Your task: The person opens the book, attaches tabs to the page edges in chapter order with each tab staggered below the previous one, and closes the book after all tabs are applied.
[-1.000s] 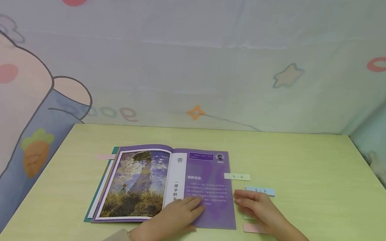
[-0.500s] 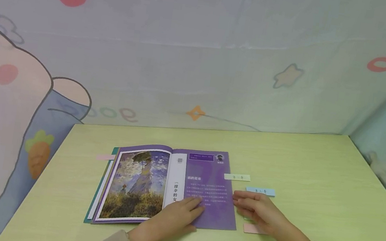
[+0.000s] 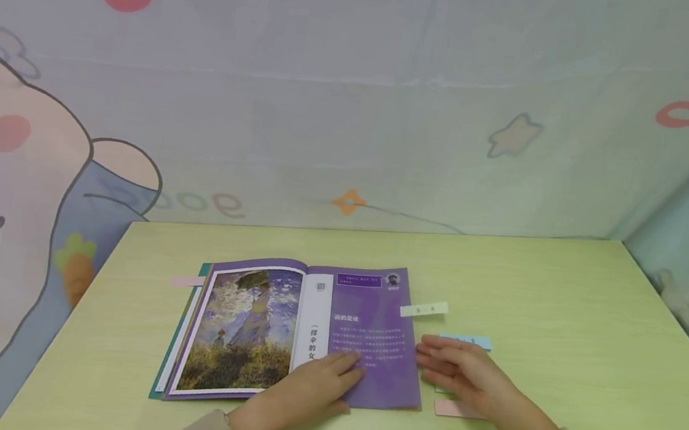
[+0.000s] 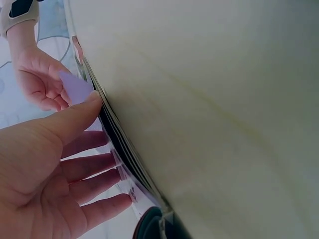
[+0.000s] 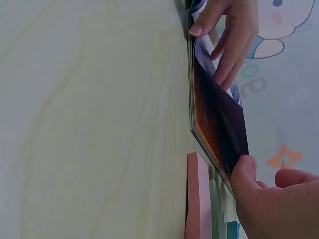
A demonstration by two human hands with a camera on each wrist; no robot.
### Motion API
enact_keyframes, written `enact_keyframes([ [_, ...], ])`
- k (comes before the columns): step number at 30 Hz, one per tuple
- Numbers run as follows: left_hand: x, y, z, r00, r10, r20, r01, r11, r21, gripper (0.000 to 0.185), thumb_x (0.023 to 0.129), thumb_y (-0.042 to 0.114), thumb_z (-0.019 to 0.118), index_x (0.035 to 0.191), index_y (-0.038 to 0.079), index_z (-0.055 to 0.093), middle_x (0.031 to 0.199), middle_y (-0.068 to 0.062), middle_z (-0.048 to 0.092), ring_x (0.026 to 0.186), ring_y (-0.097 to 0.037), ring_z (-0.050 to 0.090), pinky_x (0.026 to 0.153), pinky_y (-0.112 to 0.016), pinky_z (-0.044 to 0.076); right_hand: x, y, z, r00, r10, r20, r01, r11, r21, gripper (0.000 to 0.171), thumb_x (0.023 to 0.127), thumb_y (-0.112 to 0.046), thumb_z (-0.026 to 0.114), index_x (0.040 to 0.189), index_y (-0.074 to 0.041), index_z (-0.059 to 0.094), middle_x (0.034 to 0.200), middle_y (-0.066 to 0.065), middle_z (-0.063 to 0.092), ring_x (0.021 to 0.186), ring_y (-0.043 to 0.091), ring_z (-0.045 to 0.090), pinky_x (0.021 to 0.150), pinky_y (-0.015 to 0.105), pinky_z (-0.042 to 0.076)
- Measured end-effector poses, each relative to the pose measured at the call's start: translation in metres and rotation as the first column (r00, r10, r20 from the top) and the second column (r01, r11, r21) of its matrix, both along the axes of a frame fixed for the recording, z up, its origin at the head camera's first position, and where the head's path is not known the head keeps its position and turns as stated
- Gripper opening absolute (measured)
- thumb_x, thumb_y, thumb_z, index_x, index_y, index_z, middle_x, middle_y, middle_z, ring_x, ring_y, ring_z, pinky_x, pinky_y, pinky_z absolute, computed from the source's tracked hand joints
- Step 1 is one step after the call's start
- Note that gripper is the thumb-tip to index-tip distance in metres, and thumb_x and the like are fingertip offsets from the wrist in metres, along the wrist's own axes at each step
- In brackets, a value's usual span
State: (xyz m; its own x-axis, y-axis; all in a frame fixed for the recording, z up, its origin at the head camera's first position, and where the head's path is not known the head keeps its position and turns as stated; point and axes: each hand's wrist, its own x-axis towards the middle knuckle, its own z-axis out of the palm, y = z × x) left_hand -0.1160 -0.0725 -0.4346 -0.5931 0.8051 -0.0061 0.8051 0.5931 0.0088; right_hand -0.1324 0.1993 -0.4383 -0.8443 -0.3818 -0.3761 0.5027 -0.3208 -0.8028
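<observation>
We find the purple page (image 3: pixel 375 385) left of the right hand (image 3: pixel 479 382), which pinches its outer edge, long axis toward the surface (image 3: pixel 585 337)'s far edge, left hand (image 3: pixel 314 383) resting released atop.

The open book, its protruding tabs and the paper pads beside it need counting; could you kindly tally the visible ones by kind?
Book: 1
Protruding tabs: 2 (pink tab, pale green tab)
Paper pads: 3 (blue pad, green pad, pink pad)
Total: 6
</observation>
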Motion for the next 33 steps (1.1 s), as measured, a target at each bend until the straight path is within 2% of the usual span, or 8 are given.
enact_keyframes([
  [7,0.0005,0.0017,0.0,1.0,0.0,-0.023,0.0,1.0,-0.02,0.057,0.084,0.037,0.065,0.128,0.003,0.055,0.132,-0.016,0.051,0.12,-0.027,0.05,0.099,-0.032,0.041,-0.0013,-0.001,-0.0013,0.999,0.004,0.036,-0.003,1.0,-0.019,0.055,0.094,-0.001,0.047,0.138,0.015,0.019,0.115,0.017,0.062,0.1,0.023,0.062,0.094,0.037,0.045],
  [16,0.0004,0.001,0.0007,0.999,-0.02,-0.026,0.02,1.0,-0.017,0.054,0.085,0.036,0.065,0.128,0.003,0.056,0.131,-0.017,0.051,0.12,-0.027,0.05,0.1,-0.032,0.04,-0.0015,0.0002,-0.0022,0.999,0.015,0.031,-0.014,1.0,-0.011,0.056,0.094,0.0,0.047,0.139,0.016,0.017,0.118,0.017,0.06,0.102,0.022,0.061,0.094,0.038,0.045],
  [24,0.0014,0.0002,0.0046,1.0,-0.018,0.01,0.019,0.999,-0.05,0.049,0.091,0.032,0.06,0.13,0.003,0.054,0.135,-0.018,0.048,0.124,-0.028,0.047,0.102,-0.033,0.037,-0.0008,0.0023,-0.0016,0.999,0.027,0.044,-0.027,1.0,-0.006,0.058,0.094,-0.001,0.049,0.139,0.015,0.017,0.12,0.018,0.059,0.103,0.023,0.061,0.096,0.039,0.043],
  [28,0.0028,-0.001,0.0052,0.998,-0.044,-0.033,0.042,0.997,-0.061,0.046,0.093,0.03,0.057,0.13,0.002,0.054,0.134,-0.018,0.049,0.123,-0.028,0.047,0.102,-0.032,0.037,0.0012,0.0034,-0.0011,0.998,0.031,0.051,-0.031,1.0,-0.004,0.055,0.093,-0.002,0.051,0.139,0.014,0.024,0.118,0.016,0.061,0.103,0.023,0.061,0.096,0.038,0.044],
  [33,0.0051,-0.0062,0.0038,0.987,-0.087,-0.136,0.085,0.996,-0.018,0.045,0.092,0.028,0.058,0.128,0.002,0.054,0.131,-0.02,0.051,0.12,-0.03,0.05,0.097,-0.032,0.042,0.0039,0.0035,-0.0003,0.999,0.036,0.039,-0.036,0.999,0.01,0.05,0.093,-0.001,0.051,0.136,0.015,0.032,0.115,0.015,0.062,0.102,0.022,0.062,0.095,0.038,0.045],
])
